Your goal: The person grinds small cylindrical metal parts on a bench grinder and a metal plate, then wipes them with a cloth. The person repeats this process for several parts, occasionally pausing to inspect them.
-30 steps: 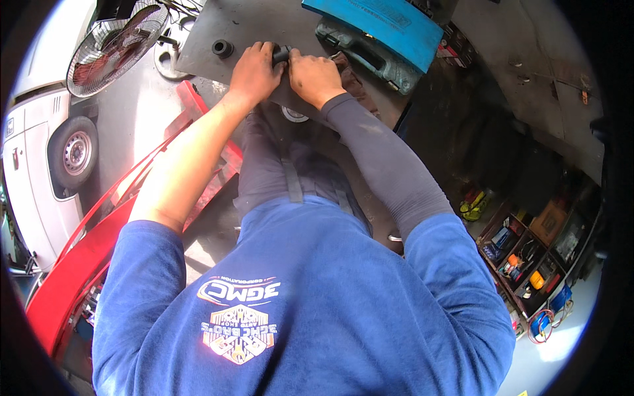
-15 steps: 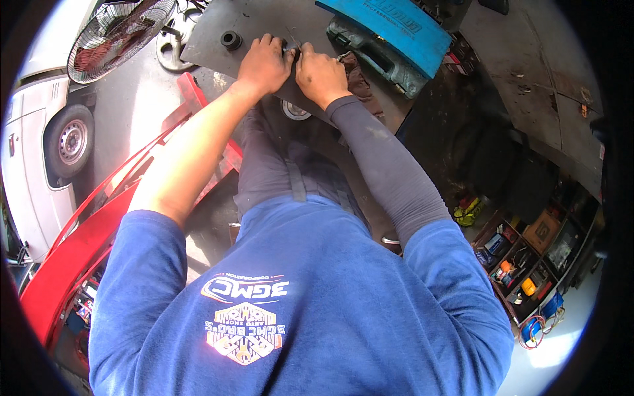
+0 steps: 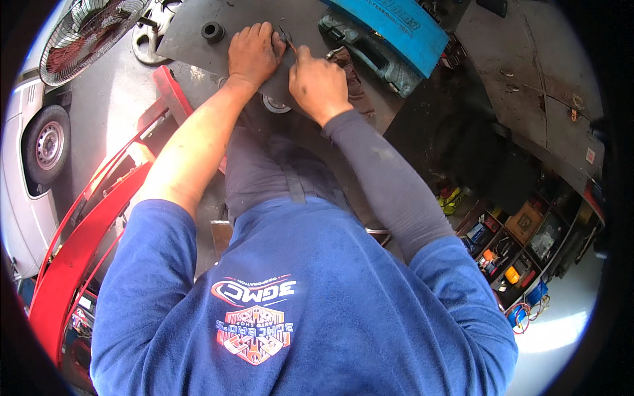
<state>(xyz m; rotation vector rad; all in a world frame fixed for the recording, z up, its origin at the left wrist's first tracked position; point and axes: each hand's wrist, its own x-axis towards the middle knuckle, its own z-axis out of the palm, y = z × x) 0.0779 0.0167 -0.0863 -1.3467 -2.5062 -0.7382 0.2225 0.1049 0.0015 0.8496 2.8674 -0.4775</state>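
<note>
Right hand: the fingers of the right hand (image 3: 318, 86) close on a slim tool (image 3: 288, 41).
Left hand: curled beside it, the left hand (image 3: 253, 56) may hold something; cannot tell.
Slim tool: above the table, long axis slanting, tip pointing away and leftward; fingers hide its near end.
Left of hands: dark ring-shaped part (image 3: 214, 38).
Right: brown cloth (image 3: 353, 82), grey case (image 3: 356, 45).
Surface: dark table (image 3: 185, 46).
Room: fan (image 3: 86, 36), red frame (image 3: 76, 247), vehicle wheel (image 3: 49, 145).
</note>
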